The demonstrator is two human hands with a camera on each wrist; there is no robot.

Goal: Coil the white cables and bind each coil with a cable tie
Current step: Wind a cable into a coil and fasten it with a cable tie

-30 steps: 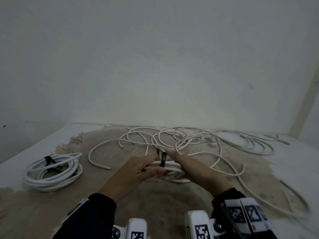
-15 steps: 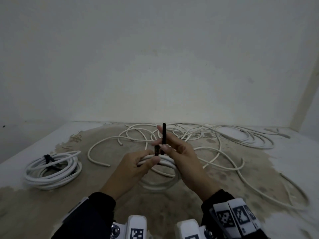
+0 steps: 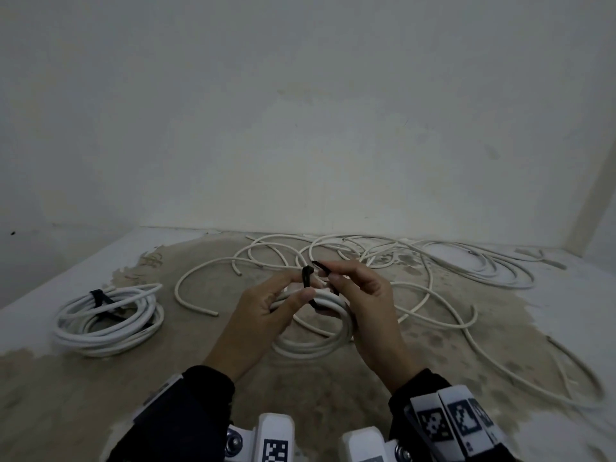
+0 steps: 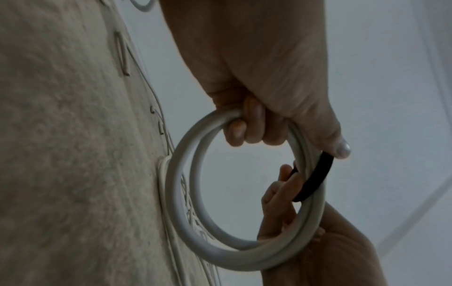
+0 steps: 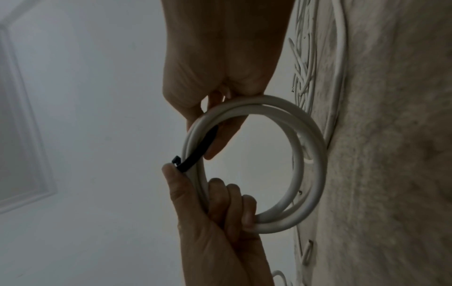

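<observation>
A: Status of the coil (image 3: pixel 313 345)?
B: Left hand (image 3: pixel 263 315) grips its upper turns; right hand (image 3: pixel 363 295) pinches the black cable tie (image 3: pixel 307 278) looped over them.
A: Other items?
B: Bound coil (image 3: pixel 106 318) near the floor's (image 3: pixel 100 395) left edge; loose white cables (image 3: pixel 433 271) toward the far edge.

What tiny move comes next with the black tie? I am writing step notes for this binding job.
Probably the right hand should feed the cable tie tail into its head, held by the left hand. The tie curves round the coil but does not look closed yet.
</observation>
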